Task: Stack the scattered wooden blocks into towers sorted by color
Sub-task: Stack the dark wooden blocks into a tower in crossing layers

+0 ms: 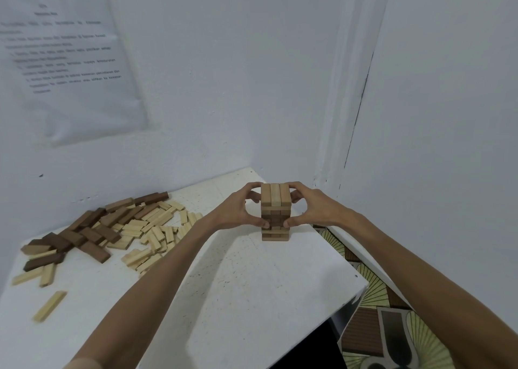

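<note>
Tower (275, 200) stands near the far right corner of the counter (224, 284), clasped between left hand (241, 209) and right hand (311, 209), fingers (251, 186) curled on its sides. Press evenly inward to square the layers; avoid tilting. Loose blocks (112, 228) lie along the left edge.

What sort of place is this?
Probably a plain indoor room corner, maybe an office or home: bare white painted walls, a printed white paper notice stuck on one, a small white table and a green-and-brown patterned floor.
</note>
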A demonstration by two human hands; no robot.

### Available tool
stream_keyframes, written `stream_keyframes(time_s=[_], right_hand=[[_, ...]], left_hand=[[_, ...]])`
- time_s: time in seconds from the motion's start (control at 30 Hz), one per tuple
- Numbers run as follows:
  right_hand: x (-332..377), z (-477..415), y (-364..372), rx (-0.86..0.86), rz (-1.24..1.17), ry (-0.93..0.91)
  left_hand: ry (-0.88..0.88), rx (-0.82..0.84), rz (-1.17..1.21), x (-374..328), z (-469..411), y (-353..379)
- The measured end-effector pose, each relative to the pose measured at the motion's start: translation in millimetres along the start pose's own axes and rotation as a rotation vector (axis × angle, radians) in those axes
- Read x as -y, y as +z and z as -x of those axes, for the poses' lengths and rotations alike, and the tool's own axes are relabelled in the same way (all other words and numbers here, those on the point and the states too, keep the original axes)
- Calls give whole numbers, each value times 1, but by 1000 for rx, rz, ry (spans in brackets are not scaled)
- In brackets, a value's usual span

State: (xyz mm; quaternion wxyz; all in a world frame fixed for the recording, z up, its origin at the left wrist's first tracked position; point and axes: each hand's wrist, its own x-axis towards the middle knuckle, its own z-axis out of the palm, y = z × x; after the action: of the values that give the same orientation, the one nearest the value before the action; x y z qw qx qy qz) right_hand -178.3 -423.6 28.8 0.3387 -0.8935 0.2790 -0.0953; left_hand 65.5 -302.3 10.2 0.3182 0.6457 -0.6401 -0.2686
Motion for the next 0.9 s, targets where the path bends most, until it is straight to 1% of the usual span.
stream_keyframes(time_s=[0.47, 0.9], right_hand=[[-1, -3, 2, -3, -20, -3], [0, -2, 3, 14, -24, 21]], left_hand=[[10, -36, -13, 2, -2, 3], [-7, -31, -6, 2, -1, 4]])
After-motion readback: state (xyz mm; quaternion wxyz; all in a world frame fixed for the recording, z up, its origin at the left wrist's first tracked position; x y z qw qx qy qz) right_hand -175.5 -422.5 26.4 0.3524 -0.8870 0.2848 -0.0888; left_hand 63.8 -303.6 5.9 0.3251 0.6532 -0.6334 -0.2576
